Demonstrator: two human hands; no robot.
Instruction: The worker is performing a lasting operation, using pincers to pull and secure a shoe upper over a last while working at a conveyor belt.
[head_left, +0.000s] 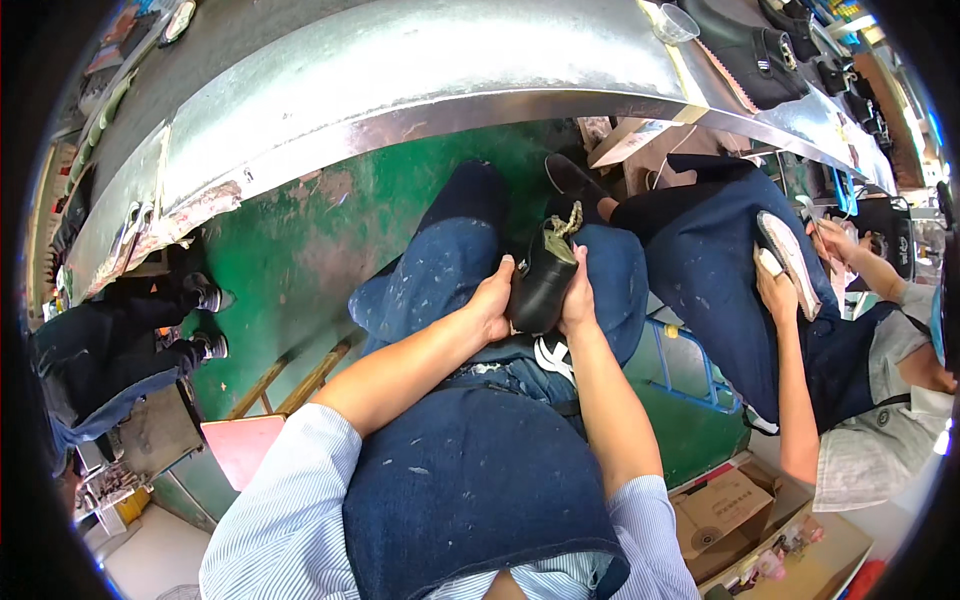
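A long sheet-metal counter [400,70] curves across the top of the frame, with dark boots [750,50] standing on it at the upper right. Below it lies a green floor [300,260], and a blue denim apron [470,480] fills the lower centre, draped over the person's lap and knees.

At the right edge a co-worker [880,400] sits in a similar apron, pressing a white shoe sole [790,260] against the thigh.

At the centre of the frame, over the knees, the person holds a black shoe [545,280] upright between both hands. The left hand [492,305] is clamped on its left side with the thumb up along the edge; the right hand [578,295] is closed on its right side.

The step in hand looks like inspecting or working the shoe's upper, with both hands steadying it. The next move would call for a firm grip from one hand while the other turns or presses the shoe.

The shoe is glossy black, smooth-sided, with an olive-coloured lining and a braided cord [568,218] showing at its top opening.
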